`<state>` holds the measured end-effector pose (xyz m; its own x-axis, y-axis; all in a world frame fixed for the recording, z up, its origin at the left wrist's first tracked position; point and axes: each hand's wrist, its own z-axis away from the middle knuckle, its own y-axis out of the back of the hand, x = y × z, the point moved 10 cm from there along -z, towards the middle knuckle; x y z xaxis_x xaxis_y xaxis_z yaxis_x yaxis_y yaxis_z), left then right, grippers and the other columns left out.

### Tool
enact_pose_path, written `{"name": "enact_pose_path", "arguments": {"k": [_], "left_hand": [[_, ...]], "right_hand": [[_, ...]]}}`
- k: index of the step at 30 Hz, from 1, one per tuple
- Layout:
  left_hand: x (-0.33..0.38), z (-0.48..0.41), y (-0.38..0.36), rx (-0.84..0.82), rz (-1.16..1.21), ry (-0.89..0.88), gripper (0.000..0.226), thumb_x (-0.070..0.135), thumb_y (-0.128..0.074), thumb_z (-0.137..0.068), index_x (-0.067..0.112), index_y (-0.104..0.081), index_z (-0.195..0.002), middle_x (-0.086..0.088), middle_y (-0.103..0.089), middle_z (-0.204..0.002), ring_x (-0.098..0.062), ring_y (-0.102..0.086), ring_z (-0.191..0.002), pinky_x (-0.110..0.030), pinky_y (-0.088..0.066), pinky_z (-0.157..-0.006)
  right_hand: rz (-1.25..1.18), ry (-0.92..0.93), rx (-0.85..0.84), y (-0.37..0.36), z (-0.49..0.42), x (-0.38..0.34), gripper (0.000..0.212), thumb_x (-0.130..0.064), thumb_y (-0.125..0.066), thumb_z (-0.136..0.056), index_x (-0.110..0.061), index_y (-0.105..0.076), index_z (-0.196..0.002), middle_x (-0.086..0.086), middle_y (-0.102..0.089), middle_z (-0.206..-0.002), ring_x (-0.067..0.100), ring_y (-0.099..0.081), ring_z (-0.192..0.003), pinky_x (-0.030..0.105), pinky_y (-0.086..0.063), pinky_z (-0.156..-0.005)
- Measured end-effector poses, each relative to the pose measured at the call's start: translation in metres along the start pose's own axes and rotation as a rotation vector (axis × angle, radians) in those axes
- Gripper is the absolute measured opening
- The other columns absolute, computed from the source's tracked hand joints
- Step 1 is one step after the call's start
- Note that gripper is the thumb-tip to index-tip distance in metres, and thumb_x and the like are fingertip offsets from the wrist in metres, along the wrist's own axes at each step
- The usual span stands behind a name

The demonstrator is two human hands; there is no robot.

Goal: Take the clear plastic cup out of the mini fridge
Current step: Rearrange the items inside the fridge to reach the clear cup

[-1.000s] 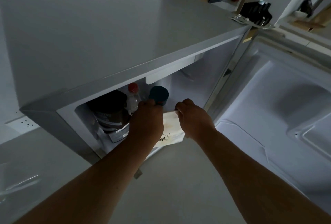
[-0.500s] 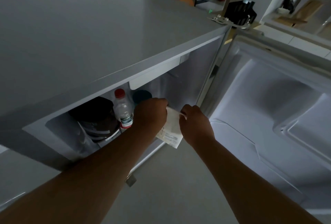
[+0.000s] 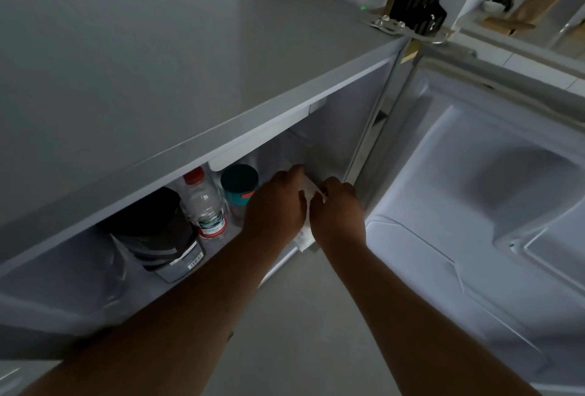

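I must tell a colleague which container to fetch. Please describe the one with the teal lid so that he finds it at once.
Look into the open mini fridge under the grey top. Three containers stand in a row: a big dark jar on the left, a clear bottle with a red cap, then the teal-lidded jar beside the left hand. Only it has a flat teal lid.

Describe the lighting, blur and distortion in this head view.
Head view: dim overall, the mini fridge interior shadowed; brightest on the open door liner; wide-angle bending of the fridge top edge; soft blur on the left hand and right hand.
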<state>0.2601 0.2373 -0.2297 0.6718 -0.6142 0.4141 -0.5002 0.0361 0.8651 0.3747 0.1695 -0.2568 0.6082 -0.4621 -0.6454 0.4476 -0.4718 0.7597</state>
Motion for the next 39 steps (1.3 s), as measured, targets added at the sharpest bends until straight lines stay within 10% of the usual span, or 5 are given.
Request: {"name": "enact_pose_path", "arguments": {"k": [8, 28, 34, 39], "left_hand": [[-0.014, 0.010, -0.018, -0.015, 0.105, 0.047, 0.062, 0.023, -0.064, -0.098, 0.022, -0.041, -0.156, -0.013, -0.069, -0.127, -0.032, -0.073, -0.100, -0.037, -0.056, -0.075], [-0.044, 0.021, -0.035, -0.106, 0.338, 0.202, 0.083, 0.023, -0.071, -0.095, 0.024, -0.025, -0.164, -0.005, -0.051, -0.156, -0.025, -0.056, -0.137, -0.043, -0.049, -0.110], [-0.066, 0.045, -0.037, -0.132, 0.342, 0.334, 0.067, 0.039, -0.068, -0.095, 0.026, -0.039, -0.154, -0.005, -0.055, -0.150, -0.024, -0.057, -0.134, -0.041, -0.051, -0.105], [-0.093, 0.070, -0.040, -0.120, 0.399, 0.538, 0.069, 0.044, -0.070, -0.091, 0.018, -0.043, -0.149, -0.007, -0.058, -0.145, -0.023, -0.060, -0.130, -0.046, -0.053, -0.105]], "right_hand": [[-0.009, -0.016, -0.056, -0.020, -0.025, -0.014, 0.033, -0.014, -0.058, -0.094, -0.016, -0.063, -0.127, 0.009, -0.059, -0.121, 0.033, -0.066, -0.095, 0.033, -0.045, -0.073], [0.029, 0.090, -0.161, -0.056, -0.053, -0.047, 0.036, -0.019, -0.055, -0.102, -0.014, -0.059, -0.137, 0.013, -0.058, -0.129, 0.033, -0.065, -0.108, 0.029, -0.040, -0.079], [0.228, 0.401, -0.008, -0.037, -0.024, -0.081, 0.063, -0.023, -0.067, -0.090, -0.022, -0.042, -0.149, 0.014, -0.052, -0.144, 0.038, -0.070, -0.084, 0.036, -0.051, -0.061], [0.153, 0.529, -0.213, -0.077, -0.017, -0.114, 0.063, -0.044, -0.070, -0.092, -0.028, -0.048, -0.149, 0.007, -0.061, -0.131, 0.029, -0.069, -0.101, 0.031, -0.048, -0.073]]}}
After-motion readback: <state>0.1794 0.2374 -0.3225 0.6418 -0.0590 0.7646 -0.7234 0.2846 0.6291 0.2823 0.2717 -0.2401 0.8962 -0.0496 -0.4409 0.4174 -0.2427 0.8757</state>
